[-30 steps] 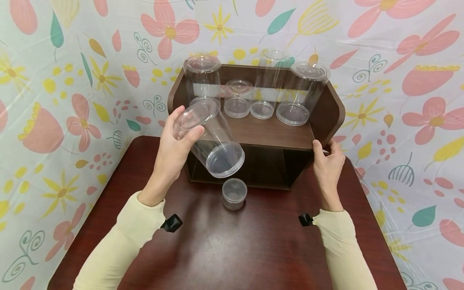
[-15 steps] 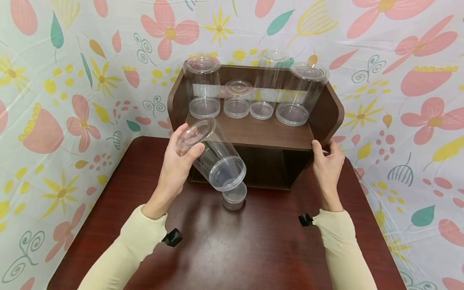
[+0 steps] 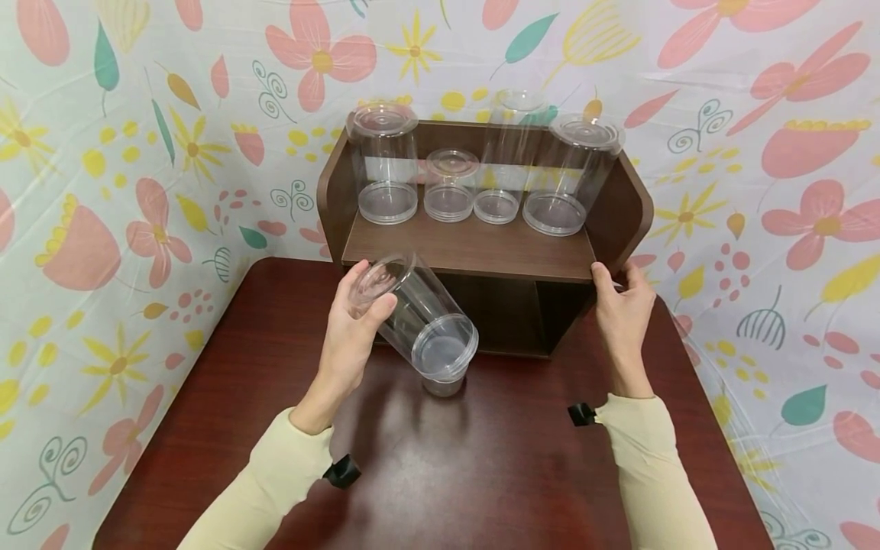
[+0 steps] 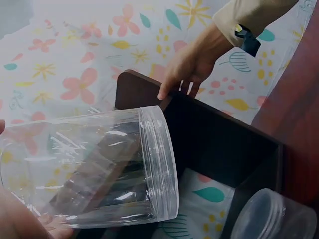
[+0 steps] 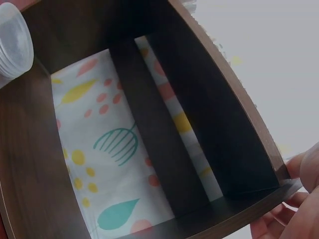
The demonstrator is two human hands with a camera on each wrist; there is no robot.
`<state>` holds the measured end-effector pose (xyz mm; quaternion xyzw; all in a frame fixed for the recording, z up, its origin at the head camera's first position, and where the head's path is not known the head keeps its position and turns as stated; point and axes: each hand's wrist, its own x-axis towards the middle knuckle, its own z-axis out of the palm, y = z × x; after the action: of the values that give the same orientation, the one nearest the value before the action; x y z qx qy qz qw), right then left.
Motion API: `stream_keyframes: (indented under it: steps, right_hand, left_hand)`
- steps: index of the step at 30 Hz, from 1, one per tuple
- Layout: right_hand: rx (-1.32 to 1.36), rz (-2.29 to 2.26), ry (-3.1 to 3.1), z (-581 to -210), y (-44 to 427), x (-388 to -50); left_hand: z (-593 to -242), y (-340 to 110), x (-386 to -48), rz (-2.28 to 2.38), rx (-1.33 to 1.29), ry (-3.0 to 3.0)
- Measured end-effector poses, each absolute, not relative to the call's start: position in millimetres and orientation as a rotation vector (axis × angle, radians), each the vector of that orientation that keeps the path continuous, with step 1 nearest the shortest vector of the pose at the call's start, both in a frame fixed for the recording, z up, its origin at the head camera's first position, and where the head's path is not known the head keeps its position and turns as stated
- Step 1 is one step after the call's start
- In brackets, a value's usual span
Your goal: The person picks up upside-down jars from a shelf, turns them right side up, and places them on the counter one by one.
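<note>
My left hand (image 3: pixel 344 344) holds a large clear plastic jar (image 3: pixel 426 302) round its upper end in the head view. The jar is tilted, its ridged end pointing down and right. Beneath it a small clear jar (image 3: pixel 443 386) stands on the table, partly hidden behind the larger one. Seen from the left wrist, the ridged rim (image 4: pixel 162 164) is apart from the small jar (image 4: pixel 279 219). My right hand (image 3: pixel 622 325) grips the right front edge of a dark brown shelf unit (image 3: pixel 474 256); in the right wrist view only some fingers (image 5: pixel 311 169) show there.
Along the back of the top shelf stand a wide tall jar (image 3: pixel 386 168), a short jar (image 3: pixel 450 187), a narrow tall jar (image 3: pixel 505 160) and another wide jar (image 3: pixel 571 179). The unit sits on a reddish-brown table (image 3: pixel 509 458) before a flowered cloth wall (image 3: pixel 206 176).
My left hand has brought the large jar down and slightly right, away from the shelf's front and over the small jar. The right hand has kept its place on the shelf edge.
</note>
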<state>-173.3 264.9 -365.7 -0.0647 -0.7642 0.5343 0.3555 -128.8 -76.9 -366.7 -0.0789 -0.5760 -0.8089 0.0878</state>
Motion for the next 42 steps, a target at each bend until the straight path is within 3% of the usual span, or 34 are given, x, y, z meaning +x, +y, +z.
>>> stream_keyframes:
  steps: [22, 29, 42]
  right_hand:
    - [-0.163, 1.408, -1.956, -370.0, 265.6, -165.1]
    - [-0.189, 1.397, -1.969, -399.0, 278.5, -167.5]
    - [-0.067, 1.582, -1.905, -429.7, 263.8, -130.0]
  left_hand:
    - [-398.8, -52.3, -121.7, -2.469, -0.19, -1.635]
    - [-402.7, -47.0, -121.0, -2.473, -0.202, -1.603]
    - [-417.9, -38.7, -120.1, -2.513, -0.192, -1.561]
